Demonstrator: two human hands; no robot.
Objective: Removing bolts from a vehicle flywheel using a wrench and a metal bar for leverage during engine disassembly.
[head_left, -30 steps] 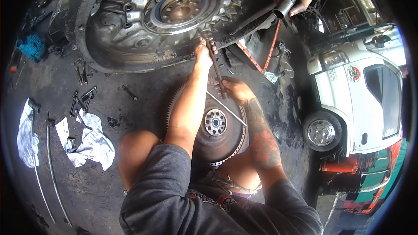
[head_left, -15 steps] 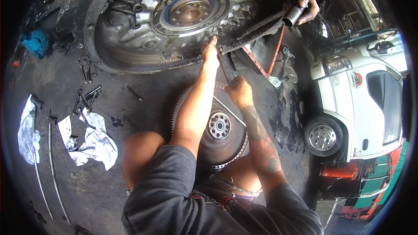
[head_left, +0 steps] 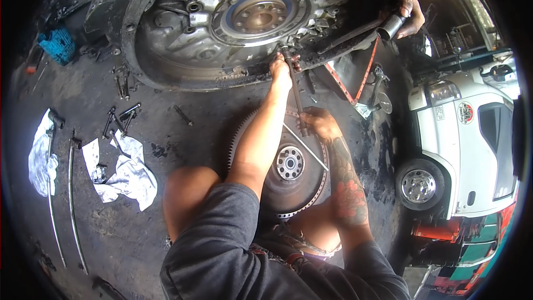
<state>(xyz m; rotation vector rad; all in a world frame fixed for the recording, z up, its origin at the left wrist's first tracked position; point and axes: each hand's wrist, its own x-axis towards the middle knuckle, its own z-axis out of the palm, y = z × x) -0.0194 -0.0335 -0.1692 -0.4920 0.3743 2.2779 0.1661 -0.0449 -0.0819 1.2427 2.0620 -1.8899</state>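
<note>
A large, dirty metal engine housing (head_left: pixel 186 58) fills the top of the view, with a round bolted hub (head_left: pixel 260 20) inside its ring. Its lower rim is where my left hand (head_left: pixel 281 71) is closed around the upper part of a dark socket extension bar (head_left: pixel 296 91). The bar's top end meets the housing just below the hub. Fingers of my right hand (head_left: pixel 320 123) are closed at the bar's lower end. Below both hands lies a toothed flywheel (head_left: pixel 237 144) with a holed centre (head_left: pixel 290 163). A thin silver rod (head_left: pixel 306 148) crosses over it.
At the upper right, another person's hand (head_left: pixel 410 14) grips a dark metal cylinder (head_left: pixel 391 26). Bolts (head_left: pixel 129 115), white rags (head_left: pixel 130 183) and long bars (head_left: pixel 72 205) lie at left, near a blue basket (head_left: pixel 57 46). A white truck (head_left: pixel 461 150) stands at right.
The whole view has shifted slightly, so things sit further right. My right hand has moved down along the bar and its grip has changed; my left hand keeps hold near the housing.
</note>
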